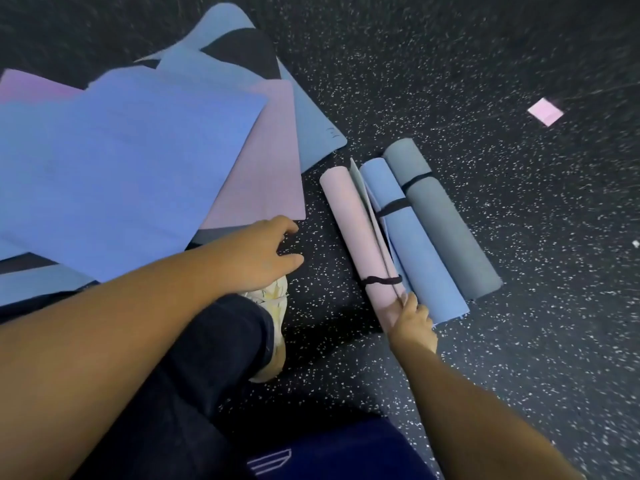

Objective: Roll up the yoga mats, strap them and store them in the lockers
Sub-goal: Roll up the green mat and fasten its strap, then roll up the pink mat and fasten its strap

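Where the right hand (414, 318) clamps its fingers on the near end of the pink rolled mat (356, 230), that roll lies on the speckled black floor (467, 81) with its long axis running from the person's side up and away, leaning slightly leftward at the far end. A black strap (381, 280) rings it close to the gripped end. Just beside it, touching along the flank, lies a blue rolled mat (405, 237) with its own black band, its loose edge flaring, and next to that a grey rolled mat (440, 220), also banded; all three point the same way. The left hand (268, 252) hovers over the floor with fingers loosely curled, holding nothing, near the corner of a flat pink mat (266, 161). Over that lies a flat blue mat (131, 168), part of an overlapping heap filling the left side. A pale shoe (273, 327) and dark trouser leg (194, 375) sit between the arms. A small pink square (545, 111) lies well apart at upper right, with bare floor around it.
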Available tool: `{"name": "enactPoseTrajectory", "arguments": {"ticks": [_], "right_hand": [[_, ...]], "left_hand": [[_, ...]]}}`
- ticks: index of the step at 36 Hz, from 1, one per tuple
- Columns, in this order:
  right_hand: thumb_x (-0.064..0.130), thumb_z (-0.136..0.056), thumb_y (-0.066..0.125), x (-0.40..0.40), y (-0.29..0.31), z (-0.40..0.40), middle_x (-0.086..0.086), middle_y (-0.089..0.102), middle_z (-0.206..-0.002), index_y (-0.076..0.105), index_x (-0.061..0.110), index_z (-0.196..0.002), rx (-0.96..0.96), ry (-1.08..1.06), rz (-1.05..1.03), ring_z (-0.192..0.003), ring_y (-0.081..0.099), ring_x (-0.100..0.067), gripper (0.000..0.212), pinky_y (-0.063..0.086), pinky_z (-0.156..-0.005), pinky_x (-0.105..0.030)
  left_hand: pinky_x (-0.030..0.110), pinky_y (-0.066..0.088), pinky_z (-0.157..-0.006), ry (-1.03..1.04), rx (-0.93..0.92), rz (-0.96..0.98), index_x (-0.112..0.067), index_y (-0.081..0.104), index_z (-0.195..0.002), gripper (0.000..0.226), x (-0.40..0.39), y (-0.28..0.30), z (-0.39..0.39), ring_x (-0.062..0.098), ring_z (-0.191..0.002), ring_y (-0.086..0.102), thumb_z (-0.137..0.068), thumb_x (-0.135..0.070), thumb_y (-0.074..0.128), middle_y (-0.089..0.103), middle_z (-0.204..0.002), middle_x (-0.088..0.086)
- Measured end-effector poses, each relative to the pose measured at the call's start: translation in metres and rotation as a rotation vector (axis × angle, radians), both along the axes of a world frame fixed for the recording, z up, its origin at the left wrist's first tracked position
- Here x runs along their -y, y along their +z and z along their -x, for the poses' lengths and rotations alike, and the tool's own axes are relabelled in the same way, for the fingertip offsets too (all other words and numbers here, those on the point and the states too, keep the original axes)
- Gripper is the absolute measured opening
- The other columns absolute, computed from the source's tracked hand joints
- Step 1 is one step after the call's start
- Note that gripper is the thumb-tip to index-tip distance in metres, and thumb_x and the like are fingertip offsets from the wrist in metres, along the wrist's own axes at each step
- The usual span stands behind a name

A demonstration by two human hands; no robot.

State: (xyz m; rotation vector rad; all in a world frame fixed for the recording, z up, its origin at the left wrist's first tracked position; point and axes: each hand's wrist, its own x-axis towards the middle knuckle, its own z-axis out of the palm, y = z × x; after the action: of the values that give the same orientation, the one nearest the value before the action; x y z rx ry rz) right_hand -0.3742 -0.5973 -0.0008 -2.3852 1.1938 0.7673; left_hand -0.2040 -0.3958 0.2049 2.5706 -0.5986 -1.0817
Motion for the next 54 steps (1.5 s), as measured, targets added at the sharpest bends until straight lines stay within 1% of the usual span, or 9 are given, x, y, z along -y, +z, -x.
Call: {"name": "enactPoseTrajectory", "arguments": {"ticks": [7,15,21,27,34,40,45,51,54], "right_hand": [[0.014,-0.091,0.058,0.002,0.028,0.003,-0.011,0.029,-0.146,0.009,0.016,-0.15,0.012,0.025,-0.017,-0.133,0.036,-0.029,0.077,0.04,-0.101,-0.041],[0.025,-0.095,0.052,-0.017,0.085,-0.009,-0.013,0.026,-0.147,0.011,0.012,-0.15,0.127,0.158,-0.034,-0.131,0.037,-0.033,0.069,0.038,-0.101,-0.043],[0.023,-0.094,0.053,-0.052,0.147,-0.037,-0.01,0.027,-0.147,0.012,0.014,-0.151,0.324,0.282,-0.04,-0.126,0.041,-0.031,0.071,0.04,-0.096,-0.04],[0.017,-0.09,0.057,-0.102,0.211,-0.076,-0.011,0.03,-0.146,0.016,0.012,-0.15,0.541,0.399,-0.053,-0.13,0.036,-0.029,0.073,0.035,-0.103,-0.037],[0.022,-0.093,0.057,-0.166,0.275,-0.114,-0.008,0.027,-0.15,0.013,0.014,-0.151,0.685,0.569,-0.01,-0.132,0.036,-0.028,0.074,0.036,-0.1,-0.037],[0.023,-0.094,0.055,-0.229,0.309,-0.145,-0.007,0.026,-0.153,0.012,0.016,-0.152,0.795,0.669,-0.074,-0.136,0.032,-0.027,0.073,0.036,-0.104,-0.039],[0.026,-0.095,0.055,-0.277,0.318,-0.167,-0.007,0.025,-0.153,0.012,0.017,-0.153,0.794,0.692,-0.17,-0.136,0.032,-0.026,0.072,0.034,-0.103,-0.036],[0.025,-0.095,0.057,-0.315,0.302,-0.183,-0.013,0.03,-0.149,0.014,0.018,-0.151,0.651,0.637,-0.325,-0.134,0.038,-0.029,0.071,0.037,-0.105,-0.043],[0.025,-0.095,0.055,-0.322,0.284,-0.187,-0.015,0.034,-0.144,0.013,0.017,-0.151,0.546,0.676,-0.304,-0.12,0.049,-0.033,0.071,0.043,-0.095,-0.038]], "left_hand": [[0.031,0.04,-0.098,0.011,0.025,0.012,-0.026,0.033,-0.144,0.055,-0.004,0.003,0.002,0.019,-0.117,0.053,-0.095,-0.04,0.054,0.042,-0.143,0.005],[0.028,0.035,-0.092,0.025,0.087,0.079,-0.025,0.031,-0.145,0.053,-0.012,0.018,0.012,0.019,-0.125,0.047,-0.097,-0.039,0.05,0.036,-0.147,0.002],[0.036,0.036,-0.106,0.078,0.166,0.143,-0.022,0.031,-0.146,0.054,-0.035,0.049,0.014,0.024,-0.127,0.045,-0.097,-0.033,0.051,0.033,-0.148,0.006],[0.041,0.036,-0.106,0.189,0.328,0.158,-0.019,0.031,-0.146,0.052,-0.081,0.078,0.013,0.028,-0.13,0.039,-0.099,-0.031,0.049,0.033,-0.147,0.008],[0.04,0.036,-0.105,0.333,0.445,0.195,-0.018,0.033,-0.145,0.051,-0.152,0.102,0.012,0.025,-0.13,0.039,-0.099,-0.032,0.049,0.033,-0.147,0.005],[0.041,0.035,-0.107,0.452,0.459,0.201,-0.016,0.032,-0.146,0.052,-0.221,0.106,0.011,0.028,-0.132,0.038,-0.099,-0.033,0.048,0.029,-0.15,0.007],[0.038,0.034,-0.106,0.534,0.469,0.208,-0.016,0.033,-0.146,0.051,-0.273,0.099,0.01,0.025,-0.133,0.036,-0.1,-0.032,0.048,0.03,-0.15,0.006],[0.034,0.033,-0.104,0.581,0.466,0.181,-0.014,0.038,-0.144,0.049,-0.324,0.075,0.01,0.026,-0.129,0.042,-0.099,-0.028,0.051,0.032,-0.148,0.006],[0.036,0.037,-0.101,0.661,0.405,0.177,-0.015,0.038,-0.143,0.05,-0.344,0.057,0.005,0.028,-0.124,0.046,-0.098,-0.028,0.053,0.033,-0.147,0.009]]}}
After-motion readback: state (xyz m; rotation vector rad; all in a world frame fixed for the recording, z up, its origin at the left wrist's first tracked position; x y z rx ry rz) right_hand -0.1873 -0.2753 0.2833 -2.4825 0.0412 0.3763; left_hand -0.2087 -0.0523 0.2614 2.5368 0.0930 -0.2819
